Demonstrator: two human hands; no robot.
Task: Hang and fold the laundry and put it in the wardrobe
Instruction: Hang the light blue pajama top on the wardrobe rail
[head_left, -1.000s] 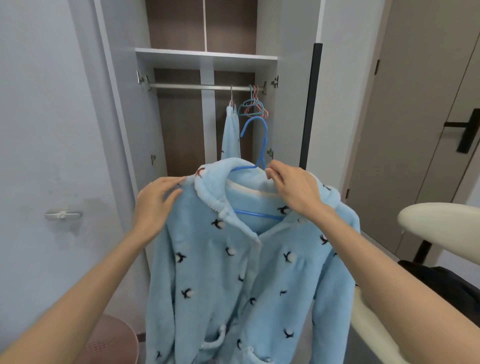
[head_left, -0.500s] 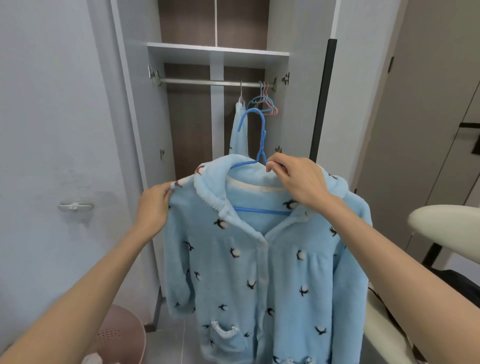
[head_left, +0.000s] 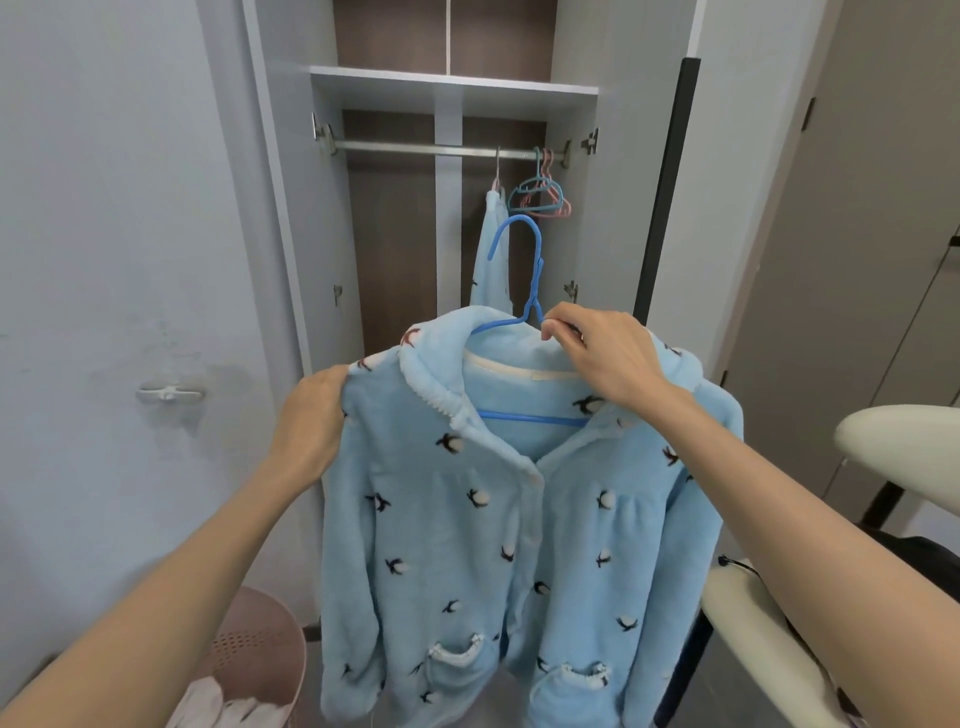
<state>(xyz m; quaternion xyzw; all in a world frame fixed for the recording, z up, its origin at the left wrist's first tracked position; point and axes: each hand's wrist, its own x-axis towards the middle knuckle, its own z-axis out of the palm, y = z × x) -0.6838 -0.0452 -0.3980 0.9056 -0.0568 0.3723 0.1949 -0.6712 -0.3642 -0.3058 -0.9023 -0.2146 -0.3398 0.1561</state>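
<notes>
Lower left: a pink perforated laundry basket (head_left: 249, 654) stands on the floor against the grey wall; it holds crumpled pale cloth (head_left: 234, 709), only partly in view. A small grey wall fitting (head_left: 170, 393) is fixed above it.

Left hand (head_left: 311, 421): fingers closed around the shoulder edge of a light blue fleece pyjama top (head_left: 467, 545), gripping the fabric at the garment's left corner.

Centre: the pyjama top hangs full length in front of the person, buttoned, printed with small dark-and-white bird figures, two frilled pockets at the hem. It sits on a blue hanger (head_left: 524, 291), whose hook rises free above the collar and whose lower bar shows inside the neck opening. No label text is readable; a pale band lines the inside of the collar.

Behind: the open wardrobe (head_left: 452, 83), with one shelf above a metal rail (head_left: 415, 149). On the rail, toward its right end, hang a matching light blue garment (head_left: 491, 249) and a cluster of empty teal and pink hangers (head_left: 540, 195). The held top is in front of and below the rail, not on it.

Right hand (head_left: 608, 358): thumb and fingertips pinched at the base of the hanger's neck, at the collar.

Far right: a cream padded chair (head_left: 904, 447) with dark cloth (head_left: 919, 558) on its seat.
</notes>
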